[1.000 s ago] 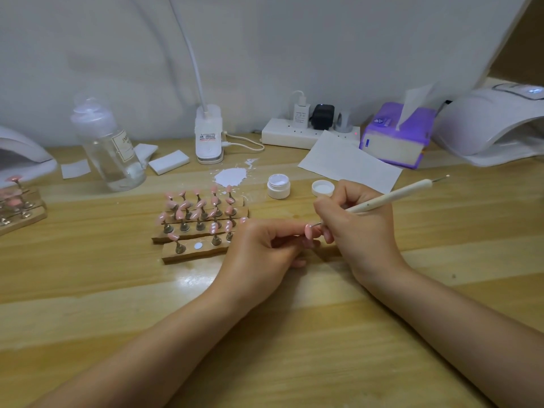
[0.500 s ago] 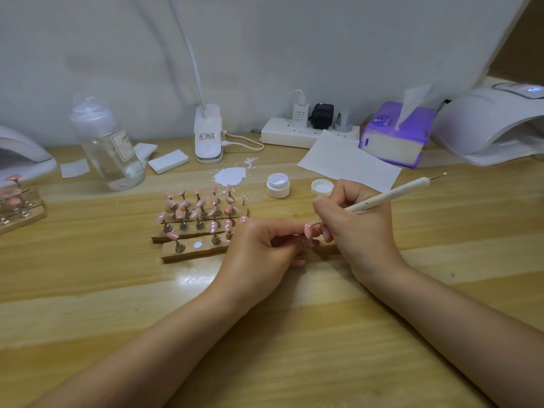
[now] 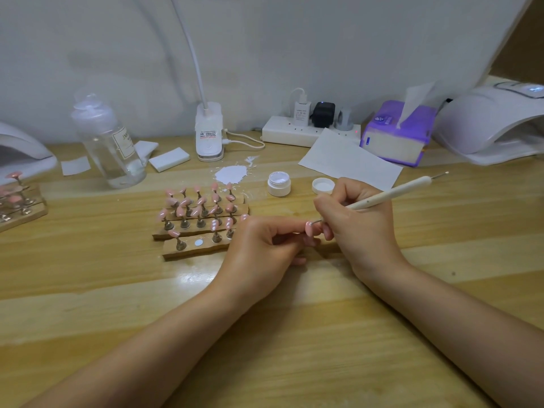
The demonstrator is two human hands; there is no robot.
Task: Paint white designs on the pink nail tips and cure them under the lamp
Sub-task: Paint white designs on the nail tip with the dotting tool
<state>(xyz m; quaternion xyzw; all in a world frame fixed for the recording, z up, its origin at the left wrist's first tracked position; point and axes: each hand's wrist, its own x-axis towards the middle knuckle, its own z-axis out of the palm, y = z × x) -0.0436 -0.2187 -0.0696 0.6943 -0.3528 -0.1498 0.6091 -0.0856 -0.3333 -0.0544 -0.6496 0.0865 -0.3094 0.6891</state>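
Observation:
My left hand pinches a single pink nail tip in front of me. My right hand grips a white dotting pen like a pencil, and its metal point touches the top of that tip. Several more pink nail tips stand on pegs in wooden holders just left of my left hand; two of them show white marks. An open white paint jar and its lid sit behind my hands. A white curing lamp stands at the far right.
A clear bottle, white sponge blocks, a desk lamp base, a power strip, a purple tissue box and a paper sheet line the back. White paint blob lies on the table. Another lamp and holder sit left.
The pen's point has shifted slightly on the held nail tip, and the pen's rear end has dipped a little. Both hands stay in the same place.

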